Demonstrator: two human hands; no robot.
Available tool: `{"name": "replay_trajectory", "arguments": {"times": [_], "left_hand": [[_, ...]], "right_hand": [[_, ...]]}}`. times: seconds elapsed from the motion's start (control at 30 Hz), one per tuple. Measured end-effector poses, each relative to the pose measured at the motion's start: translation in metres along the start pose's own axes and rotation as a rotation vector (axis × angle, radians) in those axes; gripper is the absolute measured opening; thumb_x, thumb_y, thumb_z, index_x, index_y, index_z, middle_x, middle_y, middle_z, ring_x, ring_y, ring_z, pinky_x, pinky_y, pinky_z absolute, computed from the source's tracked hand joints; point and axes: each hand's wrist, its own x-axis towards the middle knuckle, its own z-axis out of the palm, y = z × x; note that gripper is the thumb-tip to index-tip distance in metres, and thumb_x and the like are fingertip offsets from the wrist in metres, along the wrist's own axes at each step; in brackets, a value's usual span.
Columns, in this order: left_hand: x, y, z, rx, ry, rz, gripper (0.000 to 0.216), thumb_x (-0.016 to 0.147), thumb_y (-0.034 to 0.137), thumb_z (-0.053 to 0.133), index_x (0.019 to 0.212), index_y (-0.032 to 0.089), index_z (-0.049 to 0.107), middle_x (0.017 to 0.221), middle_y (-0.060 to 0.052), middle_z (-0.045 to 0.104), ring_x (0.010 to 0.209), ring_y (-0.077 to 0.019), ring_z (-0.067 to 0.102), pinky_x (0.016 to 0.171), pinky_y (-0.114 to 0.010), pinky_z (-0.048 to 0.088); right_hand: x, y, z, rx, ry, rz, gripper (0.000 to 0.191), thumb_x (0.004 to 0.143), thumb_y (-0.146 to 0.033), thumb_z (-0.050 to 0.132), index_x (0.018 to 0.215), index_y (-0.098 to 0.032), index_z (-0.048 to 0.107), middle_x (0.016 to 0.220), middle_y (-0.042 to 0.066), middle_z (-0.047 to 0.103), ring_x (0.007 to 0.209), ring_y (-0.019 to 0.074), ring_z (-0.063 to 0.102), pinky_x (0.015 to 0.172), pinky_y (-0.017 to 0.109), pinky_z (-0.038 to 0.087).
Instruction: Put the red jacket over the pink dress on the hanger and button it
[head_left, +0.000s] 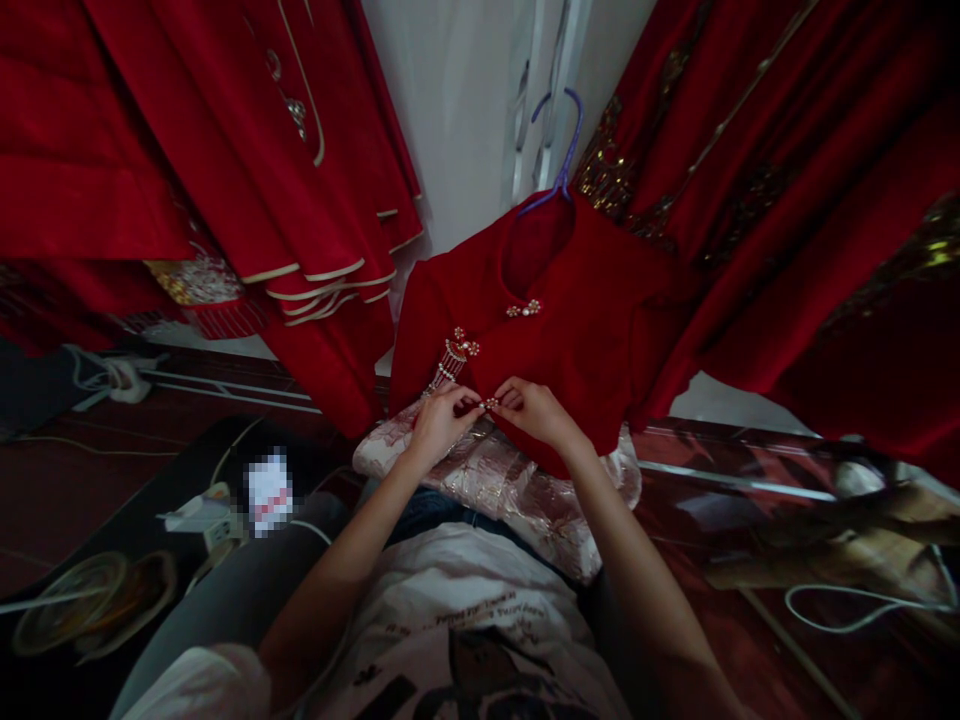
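Observation:
A red velvet garment (577, 330) hangs on a blue hanger (559, 165) and drapes over a pale patterned cushion (517, 490) on my lap. It has pearl button fastenings (523, 310) and a beaded tassel ornament (454, 360). My left hand (439, 420) and my right hand (532, 410) meet at the garment's front edge. Both pinch a small pearl fastening (489, 404) between fingertips.
Red garments with gold trim (300, 200) hang on the left, and more red embroidered cloth (787, 200) hangs on the right. A power strip with cables (202, 515) and a plate-like dish (90, 600) lie at the lower left. A white cable (847, 600) loops at the lower right.

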Motion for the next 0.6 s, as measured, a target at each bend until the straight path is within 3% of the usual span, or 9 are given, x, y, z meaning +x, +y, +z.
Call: {"name": "replay_trajectory", "arguments": {"times": [0.2,0.47,0.6], "left_hand": [[0.001,-0.004,0.008,-0.167,0.001,-0.089,0.01,0.08,0.025,0.07,0.087,0.018,0.067,0.082,-0.001,0.071,0.074,-0.0135,0.068,0.073,-0.027,0.057],[-0.003,-0.004,0.014,-0.283,0.057,-0.151,0.013,0.08,0.031,0.07,0.084,0.019,0.066,0.081,-0.001,0.072,0.072,-0.0135,0.069,0.072,-0.027,0.058],[0.009,0.0,0.002,-0.229,0.056,-0.102,0.016,0.081,0.033,0.07,0.083,0.018,0.065,0.078,-0.001,0.069,0.069,-0.0129,0.067,0.069,-0.026,0.056]], "right_hand": [[0.005,0.005,0.007,0.132,0.079,-0.026,0.024,0.068,-0.029,0.078,0.08,-0.018,0.06,0.075,0.002,0.068,0.069,0.014,0.063,0.065,0.025,0.05],[0.005,0.002,0.006,0.166,0.069,-0.052,0.017,0.071,-0.026,0.074,0.078,-0.018,0.06,0.073,0.002,0.067,0.068,0.0136,0.063,0.064,0.025,0.049],[0.002,0.003,-0.003,0.202,0.003,-0.029,0.021,0.071,-0.03,0.075,0.079,-0.017,0.061,0.074,0.002,0.067,0.068,0.013,0.062,0.066,0.025,0.049]]}}
